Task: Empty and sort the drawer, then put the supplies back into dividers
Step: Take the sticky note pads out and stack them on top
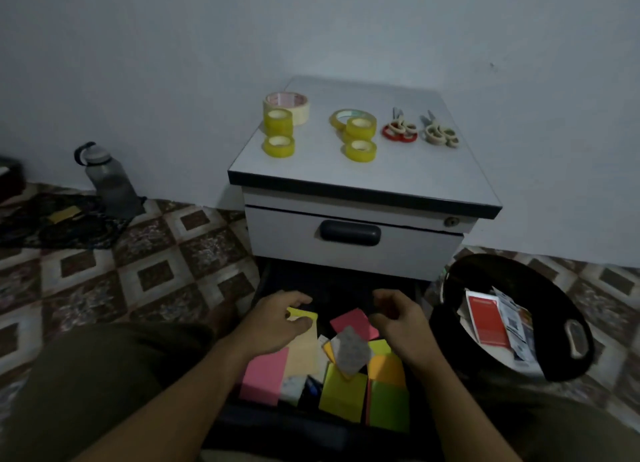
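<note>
Head view: you seem to be emptying the drawer (332, 281), left hand (277, 319) pinching a yellow pad (305, 313), right hand (398, 323) hovering loosely curled, empty; lifting out is likely coming next.

Tape rolls (279, 145) left of scissors (400, 130).

Cabinet (356, 253): white body, lt-grey top, black edge band. Handle (349, 233): black.
Small rolls (279, 146): yellow, qty 4. Lg roll (292, 103): cream, red print inside core. Flat roll (341, 116): clear yellow.
Scissors: red pair (400, 132); cream pair (440, 134).
Drawer (329, 285): black.
Contents: yellow pad (301, 313), pink pad (265, 378), red-pink pad (353, 323), peach pad (303, 354), lime pad (343, 395), green pad (389, 406), orange pad (386, 368), grey scrap (349, 352) w/ faint mottling.
Floor (156, 253): diamond tile pattern, brown centres, cream borders.
Bin (502, 278): black. Card (486, 317): red.
Bottle (110, 184): grey, black cap.
Wall (173, 63): pale blue-grey.
</note>
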`<state>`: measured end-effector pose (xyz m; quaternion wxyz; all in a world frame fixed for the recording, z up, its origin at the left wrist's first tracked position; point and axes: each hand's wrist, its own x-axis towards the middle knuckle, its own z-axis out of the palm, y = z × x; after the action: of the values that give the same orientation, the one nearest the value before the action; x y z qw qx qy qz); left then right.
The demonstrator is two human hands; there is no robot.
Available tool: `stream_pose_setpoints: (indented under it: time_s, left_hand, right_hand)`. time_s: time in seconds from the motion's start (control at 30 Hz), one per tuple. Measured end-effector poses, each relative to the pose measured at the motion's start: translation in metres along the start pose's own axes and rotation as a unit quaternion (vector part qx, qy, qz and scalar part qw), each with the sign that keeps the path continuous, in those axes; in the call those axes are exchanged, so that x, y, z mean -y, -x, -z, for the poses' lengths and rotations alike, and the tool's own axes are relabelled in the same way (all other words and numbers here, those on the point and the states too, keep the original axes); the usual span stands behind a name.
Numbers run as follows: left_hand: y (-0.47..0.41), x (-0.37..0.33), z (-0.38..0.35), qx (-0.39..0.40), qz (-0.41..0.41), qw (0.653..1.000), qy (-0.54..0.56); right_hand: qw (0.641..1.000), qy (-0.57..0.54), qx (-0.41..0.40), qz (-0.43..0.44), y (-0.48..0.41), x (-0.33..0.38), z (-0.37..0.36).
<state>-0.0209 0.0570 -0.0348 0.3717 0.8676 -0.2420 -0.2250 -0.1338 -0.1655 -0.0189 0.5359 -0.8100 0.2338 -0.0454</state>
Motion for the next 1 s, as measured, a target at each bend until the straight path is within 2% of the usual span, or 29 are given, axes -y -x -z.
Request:
stream_pose_setpoints:
  time_s: [0.13,0.23,0.33,0.43,0.53,0.83,1.0]
  left_hand:
    - [-0.003,0.029,-0.020,0.059,0.046,0.997,0.026]
    - [-0.005,0.040,-0.031,0.074,0.055,0.995,0.026]
    - [-0.011,0.053,-0.041,0.084,0.056,0.994,-0.043]
    - [-0.013,0.066,-0.049,0.084,0.042,0.991,-0.094]
    - [-0.015,0.070,-0.052,0.072,0.027,0.990,-0.115]
    - [-0.020,0.070,-0.057,0.081,0.079,0.987,-0.116]
    - [-0.021,0.068,-0.056,0.087,0.077,0.984,-0.134]
  right_hand:
    - [0.997,0.045,0.037,-0.048,0.003,-0.029,-0.012]
    - [0.988,0.120,0.054,-0.078,0.001,-0.048,-0.020]
    - [0.965,0.228,0.092,-0.086,-0.003,-0.062,-0.028]
    - [0.957,0.264,0.090,-0.083,-0.006,-0.070,-0.033]
    - [0.954,0.272,0.085,-0.090,-0.008,-0.075,-0.036]
    - [0.956,0.250,0.085,-0.124,-0.009,-0.077,-0.037]
    - [0.970,0.179,0.060,-0.151,-0.010,-0.080,-0.038]
